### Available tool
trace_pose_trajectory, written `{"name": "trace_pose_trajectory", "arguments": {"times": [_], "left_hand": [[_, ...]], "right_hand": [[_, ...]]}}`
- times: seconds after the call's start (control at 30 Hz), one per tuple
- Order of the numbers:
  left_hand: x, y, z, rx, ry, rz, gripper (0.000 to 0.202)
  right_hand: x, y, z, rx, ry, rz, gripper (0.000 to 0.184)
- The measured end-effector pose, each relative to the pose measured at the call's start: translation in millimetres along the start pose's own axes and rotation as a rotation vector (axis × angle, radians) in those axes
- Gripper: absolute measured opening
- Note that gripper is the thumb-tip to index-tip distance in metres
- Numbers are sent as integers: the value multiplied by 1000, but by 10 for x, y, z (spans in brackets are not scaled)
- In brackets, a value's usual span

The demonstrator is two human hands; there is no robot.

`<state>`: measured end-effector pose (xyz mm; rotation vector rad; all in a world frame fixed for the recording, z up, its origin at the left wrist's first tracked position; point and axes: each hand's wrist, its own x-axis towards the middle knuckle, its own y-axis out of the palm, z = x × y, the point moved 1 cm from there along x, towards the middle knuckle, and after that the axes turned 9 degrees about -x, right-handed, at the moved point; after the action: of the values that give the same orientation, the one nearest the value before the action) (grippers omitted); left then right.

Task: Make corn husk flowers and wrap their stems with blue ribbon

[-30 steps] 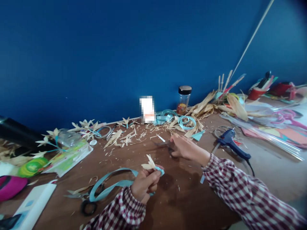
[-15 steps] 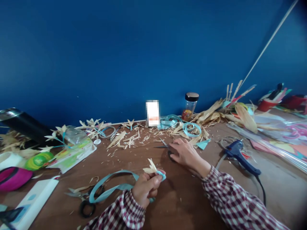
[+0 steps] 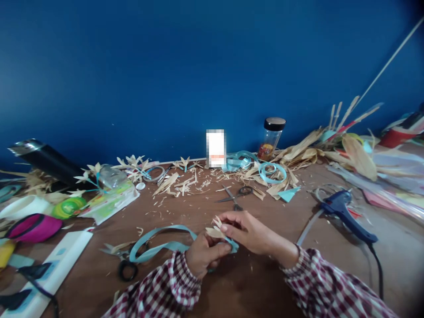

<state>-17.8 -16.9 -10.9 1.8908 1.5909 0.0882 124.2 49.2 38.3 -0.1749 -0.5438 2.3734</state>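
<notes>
Low in the middle of the head view, my left hand (image 3: pixel 206 255) is closed around the base of a small corn husk flower (image 3: pixel 213 232). Light blue ribbon (image 3: pixel 233 245) shows at its base, and a long loop of blue ribbon (image 3: pixel 162 248) lies on the table to the left. With thumb and fingers, my right hand (image 3: pixel 253 233) pinches the pale petals from the other side. Just beyond it lie dark-handled scissors (image 3: pixel 235 196), opened out. A second pair of scissors (image 3: pixel 127 269) rests left of my left hand, partly under the ribbon loop.
A blue glue gun (image 3: pixel 347 214) with its cord lies at right. Husk scraps (image 3: pixel 185 183), a lidded jar (image 3: pixel 272 138) and ribbon coils (image 3: pixel 272 173) line the blue wall. At left are a power strip (image 3: pixel 62 265), a pink roll (image 3: pixel 35 227) and a black flask (image 3: pixel 49 163).
My right hand has left the far scissors, which now lie on the table, and has come back to the flower in my left hand. The view has shifted slightly.
</notes>
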Motion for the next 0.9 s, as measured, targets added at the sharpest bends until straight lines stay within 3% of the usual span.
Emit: {"name": "trace_pose_trajectory", "arguments": {"times": [0.17, 0.27, 0.33, 0.4, 0.47, 0.57, 0.63, 0.73, 0.9], "left_hand": [[17, 44, 13, 88, -1, 30, 35], [16, 54, -56, 91, -50, -13, 40], [17, 26, -210, 164, -56, -116, 50], [46, -49, -476, 329, 40, -269, 63], [118, -161, -809, 641, 219, -374, 70], [271, -333, -1221, 1132, 513, -339, 61], [338, -400, -1322, 1434, 661, -365, 63], [328, -345, -1167, 1657, 781, -442, 63], [155, 54, -541, 1423, 921, -358, 47]], "right_hand": [[7, 45, -113, 303, 43, -54, 19], [46, 24, -225, 531, 105, -199, 23], [71, 10, -289, 665, 159, -330, 26], [88, 6, -336, 785, 202, -431, 29], [95, 11, -365, 858, 221, -466, 31], [94, 18, -379, 907, 223, -485, 32], [90, 19, -382, 939, 234, -499, 32], [90, 21, -388, 984, 249, -510, 29], [98, 46, -404, 1027, 241, -511, 29]]}}
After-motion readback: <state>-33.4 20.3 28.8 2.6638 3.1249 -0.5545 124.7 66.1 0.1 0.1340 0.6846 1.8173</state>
